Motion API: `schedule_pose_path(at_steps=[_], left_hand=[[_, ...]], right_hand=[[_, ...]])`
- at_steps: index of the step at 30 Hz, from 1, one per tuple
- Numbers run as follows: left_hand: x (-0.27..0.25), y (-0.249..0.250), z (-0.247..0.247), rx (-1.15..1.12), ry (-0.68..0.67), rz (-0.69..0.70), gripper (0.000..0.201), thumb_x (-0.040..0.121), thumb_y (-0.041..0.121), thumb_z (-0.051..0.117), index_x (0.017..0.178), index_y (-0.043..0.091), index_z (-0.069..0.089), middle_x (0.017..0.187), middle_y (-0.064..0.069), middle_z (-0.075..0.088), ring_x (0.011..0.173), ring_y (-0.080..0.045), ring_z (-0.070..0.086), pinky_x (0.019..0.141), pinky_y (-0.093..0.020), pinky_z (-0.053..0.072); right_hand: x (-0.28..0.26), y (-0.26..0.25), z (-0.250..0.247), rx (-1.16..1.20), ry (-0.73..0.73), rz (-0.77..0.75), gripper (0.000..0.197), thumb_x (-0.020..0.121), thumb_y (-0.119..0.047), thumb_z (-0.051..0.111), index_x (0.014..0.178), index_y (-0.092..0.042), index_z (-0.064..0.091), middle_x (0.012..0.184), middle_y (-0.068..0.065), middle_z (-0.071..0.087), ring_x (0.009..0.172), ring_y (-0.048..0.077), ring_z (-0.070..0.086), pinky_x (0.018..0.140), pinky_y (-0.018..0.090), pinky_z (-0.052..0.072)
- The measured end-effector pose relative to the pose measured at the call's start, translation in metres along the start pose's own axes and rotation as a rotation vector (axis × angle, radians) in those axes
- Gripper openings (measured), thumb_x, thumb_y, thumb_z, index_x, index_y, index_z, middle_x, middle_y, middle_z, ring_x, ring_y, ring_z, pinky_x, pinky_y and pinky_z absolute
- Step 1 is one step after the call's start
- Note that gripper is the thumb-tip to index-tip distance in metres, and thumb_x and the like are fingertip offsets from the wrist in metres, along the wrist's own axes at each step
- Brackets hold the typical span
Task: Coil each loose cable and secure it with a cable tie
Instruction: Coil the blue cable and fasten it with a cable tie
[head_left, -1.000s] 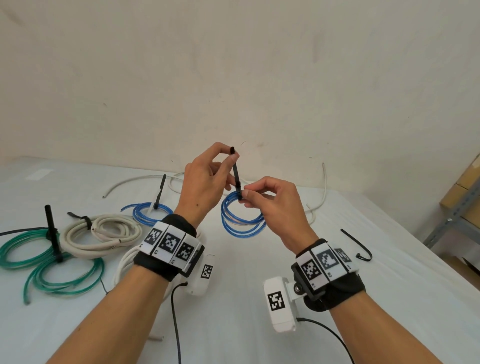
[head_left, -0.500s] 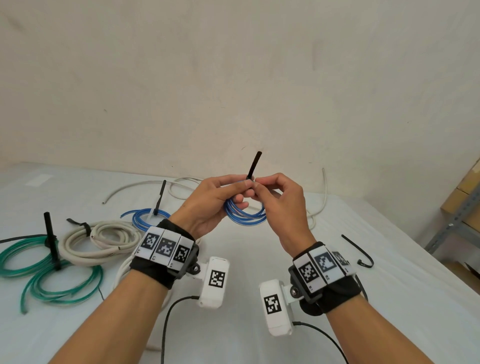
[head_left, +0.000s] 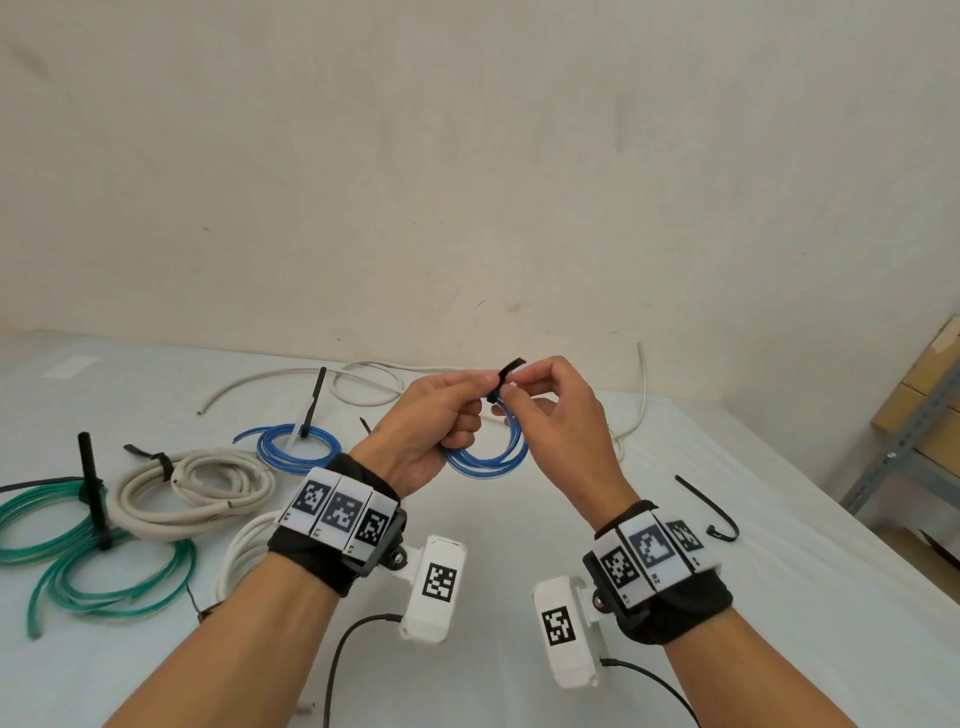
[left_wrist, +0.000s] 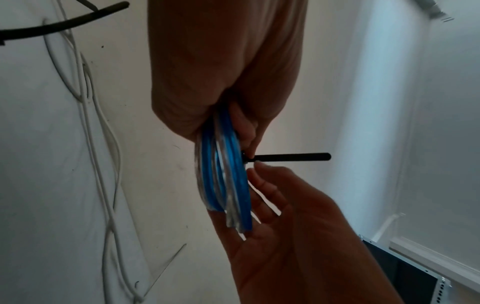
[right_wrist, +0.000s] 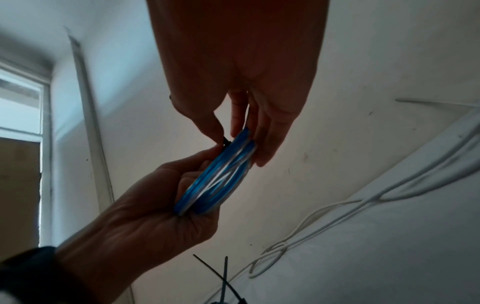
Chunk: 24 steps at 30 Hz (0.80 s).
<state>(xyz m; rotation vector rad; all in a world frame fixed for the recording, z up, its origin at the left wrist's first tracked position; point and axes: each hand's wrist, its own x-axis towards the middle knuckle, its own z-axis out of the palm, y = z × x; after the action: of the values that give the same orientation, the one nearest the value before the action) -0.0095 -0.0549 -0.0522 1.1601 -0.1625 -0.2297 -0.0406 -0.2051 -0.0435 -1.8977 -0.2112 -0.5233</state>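
Note:
Both hands hold a small blue cable coil (head_left: 488, 457) in the air above the white table (head_left: 571, 519). My left hand (head_left: 467, 397) grips the coil's top left part, fingers curled round the strands (right_wrist: 218, 181). A black cable tie (head_left: 510, 368) wraps the coil at its top, and its short tail sticks up to the right. My right hand (head_left: 511, 389) pinches the tie at its head, thumb and forefinger against the coil (left_wrist: 226, 174). In the left wrist view the tail (left_wrist: 291, 156) points straight out to the right.
On the table's left lie a tied blue coil (head_left: 298, 447), a beige coil (head_left: 197, 488) and green coils (head_left: 78, 540). A loose white cable (head_left: 363, 379) runs along the back. A spare black tie (head_left: 711, 504) lies to the right. Shelving with boxes (head_left: 924, 415) stands beyond the right edge.
My left hand let go of the raised tie tail and came down to grip the coil. The tail now stands shorter above the fingers, bent to the right.

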Motion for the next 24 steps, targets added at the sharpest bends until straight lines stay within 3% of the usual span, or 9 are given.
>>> schedule_pose_path(at_steps=[2,4,9,15,20,22,24], left_hand=[[0.0001,-0.0009,0.001,0.012,0.003,0.007,0.024,0.103,0.01,0.059,0.12,-0.004,0.069,0.055,0.009,0.032,0.044,-0.003,0.023,0.038,-0.015,0.022],[-0.0008,-0.0012,0.002,0.012,-0.002,0.019,0.022,0.103,0.009,0.059,0.119,-0.002,0.07,0.057,0.007,0.033,0.044,-0.003,0.024,0.038,-0.014,0.022],[-0.002,-0.0013,0.0035,0.022,-0.031,0.067,0.021,0.101,0.006,0.061,0.115,0.013,0.076,0.063,0.003,0.038,0.048,-0.006,0.023,0.041,-0.016,0.021],[-0.0006,-0.0021,0.0012,0.006,-0.028,0.062,0.018,0.098,0.005,0.065,0.11,0.009,0.079,0.066,0.001,0.042,0.05,-0.006,0.023,0.042,-0.016,0.02],[0.0023,-0.0049,-0.0019,-0.007,0.037,0.074,0.019,0.093,0.01,0.073,0.11,0.005,0.079,0.063,0.003,0.043,0.047,-0.006,0.025,0.04,-0.015,0.023],[0.0023,-0.0053,-0.002,-0.013,0.046,0.076,0.017,0.092,0.01,0.074,0.107,0.006,0.079,0.061,0.004,0.044,0.046,-0.006,0.025,0.04,-0.015,0.023],[0.0014,-0.0047,-0.0022,-0.015,0.04,0.082,0.014,0.092,0.011,0.074,0.105,0.007,0.079,0.059,0.005,0.044,0.046,-0.006,0.025,0.04,-0.016,0.022]], right_hand=[[0.0024,-0.0021,-0.0016,-0.119,0.004,-0.076,0.007,0.1,-0.028,0.067,0.103,-0.022,0.065,0.092,-0.005,0.074,0.081,0.003,0.071,0.069,0.011,0.049],[0.0068,-0.0017,-0.003,-0.224,0.033,-0.168,0.01,0.101,-0.029,0.066,0.098,-0.02,0.07,0.094,-0.004,0.072,0.087,0.001,0.068,0.069,0.008,0.047],[0.007,-0.0014,-0.0043,-0.197,0.066,-0.18,0.016,0.102,-0.025,0.065,0.09,-0.017,0.072,0.083,-0.011,0.073,0.089,0.0,0.068,0.072,0.016,0.052],[0.0021,0.0007,-0.0018,-0.188,0.115,-0.197,0.019,0.105,-0.025,0.06,0.088,-0.017,0.066,0.081,-0.009,0.072,0.084,0.006,0.07,0.068,0.015,0.047],[0.0031,-0.0017,0.0007,-0.231,0.116,-0.222,0.019,0.105,-0.026,0.059,0.09,-0.016,0.065,0.082,-0.004,0.075,0.082,0.014,0.073,0.076,0.036,0.056],[0.0048,-0.0046,-0.0006,-0.237,0.108,-0.225,0.02,0.103,-0.026,0.062,0.087,-0.016,0.065,0.079,-0.005,0.074,0.08,0.013,0.073,0.074,0.035,0.057],[0.0058,-0.0076,-0.0022,-0.236,0.096,-0.223,0.021,0.102,-0.025,0.063,0.085,-0.014,0.066,0.078,-0.006,0.074,0.08,0.009,0.072,0.071,0.026,0.055]])
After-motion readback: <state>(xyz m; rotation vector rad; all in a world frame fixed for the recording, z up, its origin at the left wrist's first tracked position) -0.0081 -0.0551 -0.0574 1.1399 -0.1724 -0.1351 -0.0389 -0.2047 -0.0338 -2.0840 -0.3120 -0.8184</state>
